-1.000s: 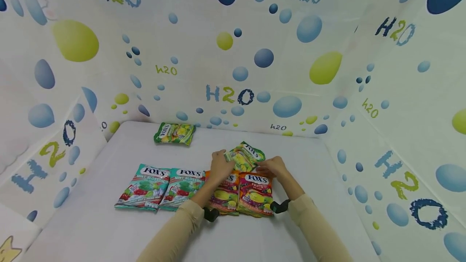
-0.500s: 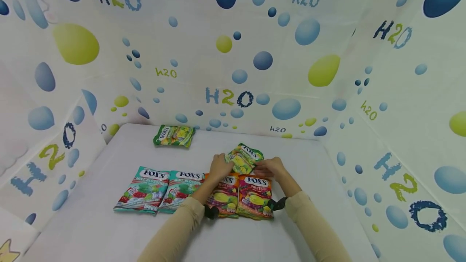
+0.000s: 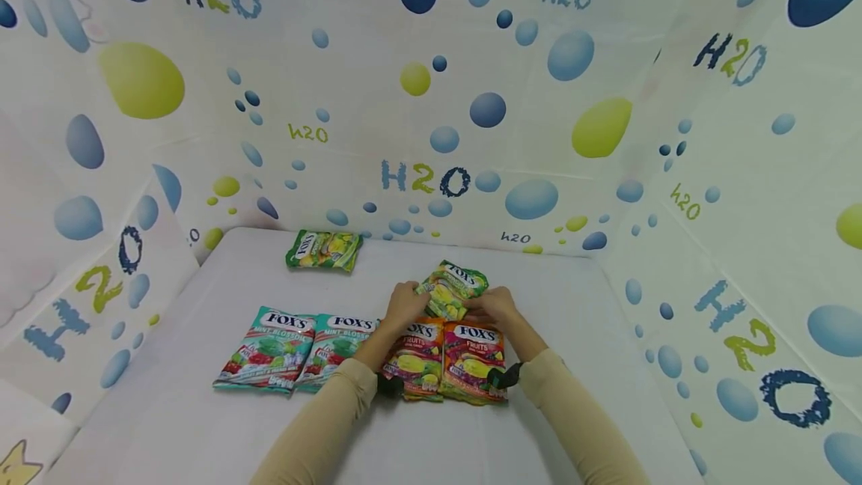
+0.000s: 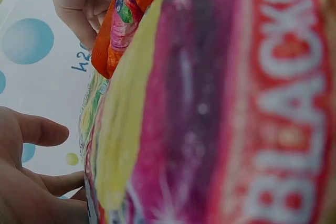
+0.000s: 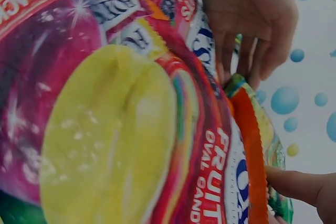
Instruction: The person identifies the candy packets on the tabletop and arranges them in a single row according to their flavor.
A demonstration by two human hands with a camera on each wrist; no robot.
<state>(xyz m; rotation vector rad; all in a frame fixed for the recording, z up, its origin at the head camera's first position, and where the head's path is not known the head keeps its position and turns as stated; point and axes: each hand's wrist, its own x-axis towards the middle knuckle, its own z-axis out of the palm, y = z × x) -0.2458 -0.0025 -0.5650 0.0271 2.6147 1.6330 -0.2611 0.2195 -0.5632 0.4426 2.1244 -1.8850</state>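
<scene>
White tabletop [image 3: 572, 283], head view: L hand [image 3: 404, 304] and R hand [image 3: 494, 307] meet at a green bag [image 3: 450, 290], which sits tilted btwn them, R of centre, farther from the near edge than the rows below. L hand is at its left side, R hand at its lower right corner. Bag's lower end comes up to the tops of the fruit bags; can't tell if it's lifted or resting.

L fruit bag [image 3: 419, 365] & R fruit bag [image 3: 471, 365] lie side by side mid-table, fronts up. To their left, L mint bag [image 3: 269, 354] & R mint bag [image 3: 337, 346] touch; L forearm covers pt of the seam w/ the fruit pair. A 2nd green bag [image 3: 325, 251] lies by the far edge, near the far left corner. Beige sleeves [image 3: 313, 425], black wrist straps [image 3: 505, 376]. Wall [image 3: 364, 81] behind has H2O lettering + blue/green drops.

L wrist view: blurry fruit packaging fills most of it. L hand, bottom left, has thumb spread from fingers, fingertips hidden behind the pack; can't tell if it pinches the green bag. R hand, top, fingers bent, tips by an orange bag edge.

R wrist view: fruit packaging up close again. R hand, lower right, thumb on the green bag's edge, a finger below, i.e. pinching it. L hand, top, fingers bent down to the green bag's corner.
</scene>
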